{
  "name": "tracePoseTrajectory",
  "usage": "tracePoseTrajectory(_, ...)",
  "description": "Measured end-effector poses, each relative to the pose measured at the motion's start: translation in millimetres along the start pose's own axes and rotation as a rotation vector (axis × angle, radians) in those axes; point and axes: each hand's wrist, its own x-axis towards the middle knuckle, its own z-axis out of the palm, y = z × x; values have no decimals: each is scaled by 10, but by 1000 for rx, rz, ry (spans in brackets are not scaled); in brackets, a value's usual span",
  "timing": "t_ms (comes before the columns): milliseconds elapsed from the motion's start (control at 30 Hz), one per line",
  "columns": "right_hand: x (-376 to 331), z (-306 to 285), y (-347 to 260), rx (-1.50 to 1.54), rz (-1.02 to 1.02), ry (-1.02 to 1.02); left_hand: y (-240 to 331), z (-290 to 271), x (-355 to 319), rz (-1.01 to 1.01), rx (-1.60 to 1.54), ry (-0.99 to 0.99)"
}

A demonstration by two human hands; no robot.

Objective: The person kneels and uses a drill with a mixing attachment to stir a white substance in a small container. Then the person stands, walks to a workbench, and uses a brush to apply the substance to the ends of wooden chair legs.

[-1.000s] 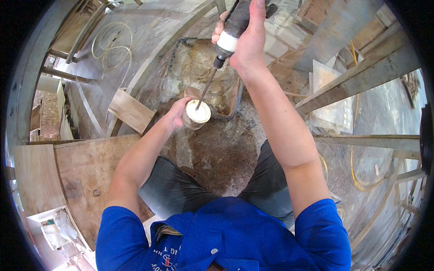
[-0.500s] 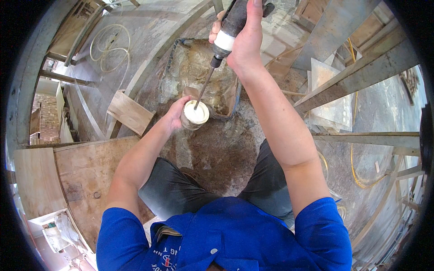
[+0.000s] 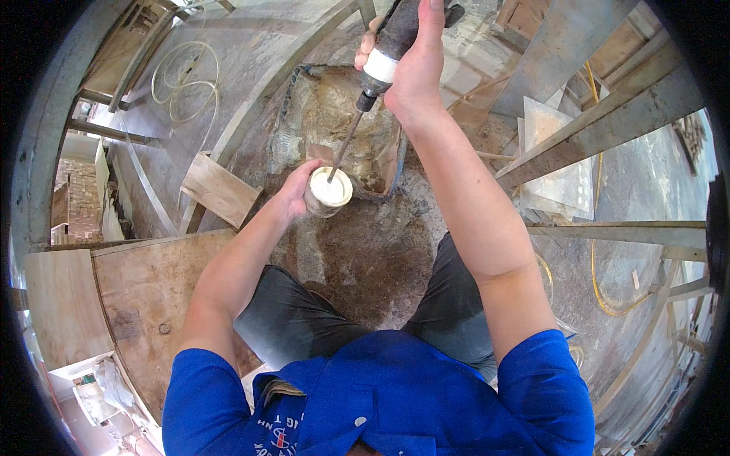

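My left hand (image 3: 299, 190) is wrapped round the side of a small round cup (image 3: 327, 207) with a pale rim, tilted toward me. White liquid (image 3: 330, 188) fills it near the top. Above and to the right, my right hand (image 3: 417, 72) grips a dark power drill (image 3: 395, 34) with a white band round its body. From the drill's chuck a long thin metal rod (image 3: 347, 142) slants down, its lower end dipped in the white liquid. The rod's tip is hidden under the surface.
Beyond the cup lies a dirt-crusted shallow tray (image 3: 398, 163) on the stained floor. A wooden block (image 3: 219, 190) rests at the left, above a plywood board (image 3: 163, 296). Metal frame bars (image 3: 608, 114) stand at the right; a yellow hose (image 3: 597, 285) curls there, and a clear hose (image 3: 216, 76) lies far left.
My right hand and the drill have shifted very slightly to the right. The left hand and the cup stay practically where they were, with the rod still in the liquid.
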Motion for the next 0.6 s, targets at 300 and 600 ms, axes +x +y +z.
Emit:
tracePoseTrajectory(300, 35, -1, 17, -30, -51, 51, 22, 13, -36, -4, -21, -16)
tracePoseTrajectory(600, 34, -2, 12, -17, -17, 39, 25, -21, -5, 9, -60, -37)
